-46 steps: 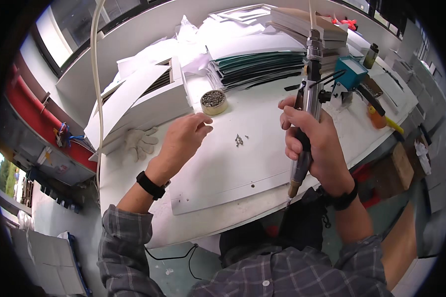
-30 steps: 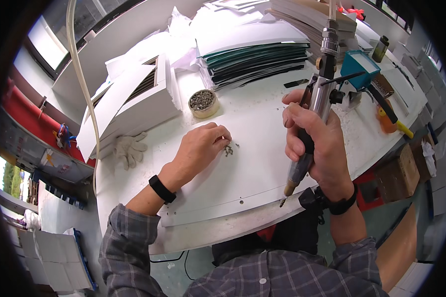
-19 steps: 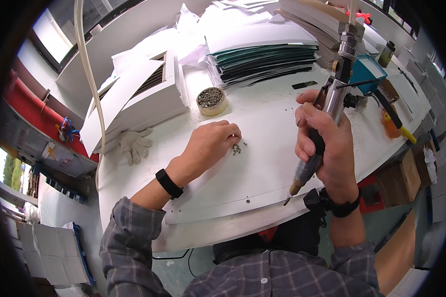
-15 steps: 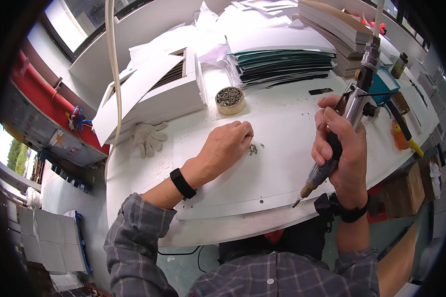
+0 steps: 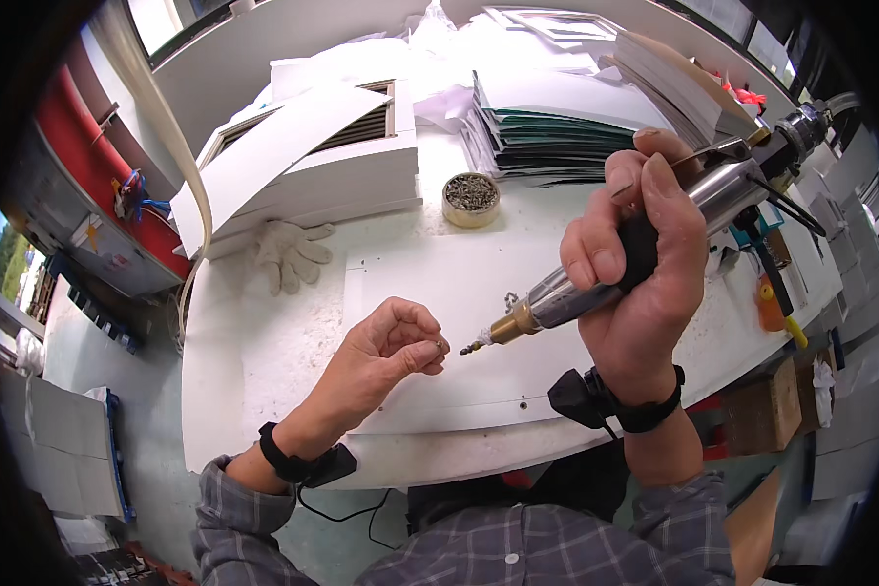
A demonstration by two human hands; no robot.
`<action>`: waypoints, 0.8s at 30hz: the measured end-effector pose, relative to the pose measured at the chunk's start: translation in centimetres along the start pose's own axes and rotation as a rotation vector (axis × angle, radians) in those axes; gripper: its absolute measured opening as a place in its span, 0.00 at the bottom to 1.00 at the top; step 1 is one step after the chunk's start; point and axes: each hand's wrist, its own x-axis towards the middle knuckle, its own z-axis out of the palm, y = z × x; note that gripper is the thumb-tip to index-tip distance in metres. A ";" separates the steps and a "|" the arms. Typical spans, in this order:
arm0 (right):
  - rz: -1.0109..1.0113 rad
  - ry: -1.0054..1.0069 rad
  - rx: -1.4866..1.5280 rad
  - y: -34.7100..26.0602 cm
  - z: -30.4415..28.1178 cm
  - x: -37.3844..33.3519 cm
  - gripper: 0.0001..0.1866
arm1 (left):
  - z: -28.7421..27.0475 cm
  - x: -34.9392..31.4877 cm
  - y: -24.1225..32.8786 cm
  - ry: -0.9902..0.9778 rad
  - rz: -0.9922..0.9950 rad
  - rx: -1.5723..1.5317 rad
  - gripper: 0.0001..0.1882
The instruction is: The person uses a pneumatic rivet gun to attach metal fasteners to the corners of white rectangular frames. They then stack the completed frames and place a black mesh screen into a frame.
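Observation:
My right hand [image 5: 645,293] is wrapped round a silver and black air screwdriver [image 5: 555,298], which slants down to the left. Its bit points at the fingertips of my left hand [image 5: 391,347], a small gap away. Between thumb and forefinger the left hand pinches a small screw [image 5: 443,345], mostly hidden by the fingers. Both hands are above a white panel [image 5: 430,283] with small holes near its edges. A little heap of loose screws [image 5: 511,301] lies on the panel, partly behind the screwdriver. Farther back stands a round tub [image 5: 470,217] full of screws.
A white glove [image 5: 291,256] lies left of the panel, before white louvred frames [image 5: 313,186]. A stack of dark-edged sheets [image 5: 547,146] stands at the back. A pale hose [image 5: 190,181] hangs at the left. An orange and yellow tool [image 5: 772,305] lies at the table's right side.
My left hand has lifted from beside the loose screws and come nearer, turning its pinched fingers up. The screwdriver has swung from steep to flatter, its bit moving left toward those fingers.

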 end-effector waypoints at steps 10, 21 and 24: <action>-0.005 -0.050 -0.037 2.0 1.7 -0.1 0.16 | -0.4 -0.9 0.0 -0.045 0.009 -0.069 0.10; -0.033 -0.081 -0.062 2.2 2.6 0.0 0.16 | -1.1 -1.0 0.2 -0.040 0.009 -0.099 0.12; -0.034 -0.083 -0.071 2.3 2.9 0.1 0.16 | -1.2 -1.1 0.1 -0.038 0.008 -0.107 0.12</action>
